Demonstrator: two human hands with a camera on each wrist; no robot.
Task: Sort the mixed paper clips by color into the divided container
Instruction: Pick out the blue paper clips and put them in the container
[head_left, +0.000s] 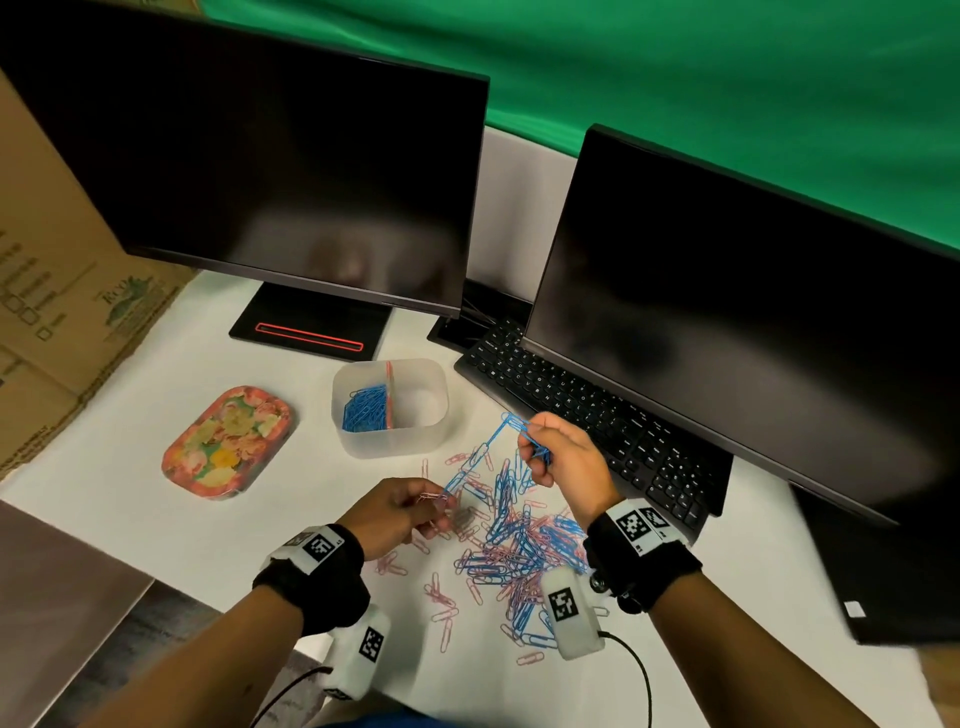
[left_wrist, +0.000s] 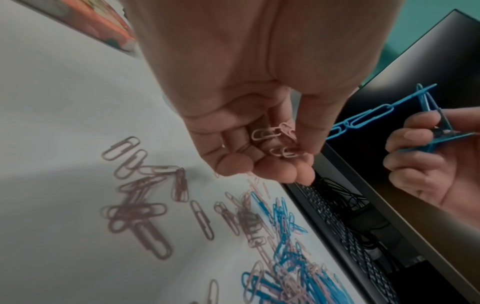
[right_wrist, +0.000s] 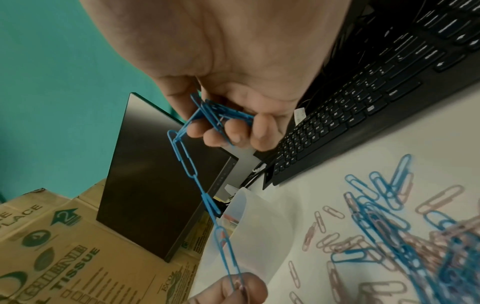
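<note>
A chain of linked blue clips (head_left: 475, 460) stretches in the air between my two hands. My right hand (head_left: 558, 457) grips a bunch of blue clips (right_wrist: 221, 115) at the chain's upper end. My left hand (head_left: 410, 512) pinches pink clips (left_wrist: 279, 139) and the chain's lower end (right_wrist: 233, 275). Below them a mixed pile of blue and pink clips (head_left: 514, 551) lies on the white table. The clear divided container (head_left: 389, 408) stands behind, blue clips (head_left: 365, 410) in its left compartment, the right one looking empty.
A floral tin lid (head_left: 227, 441) lies left of the container. A black keyboard (head_left: 587, 415) and two dark monitors (head_left: 260, 171) stand behind and to the right. A cardboard box (head_left: 47, 291) is at the far left. Loose pink clips (head_left: 441, 603) are scattered near the table's front.
</note>
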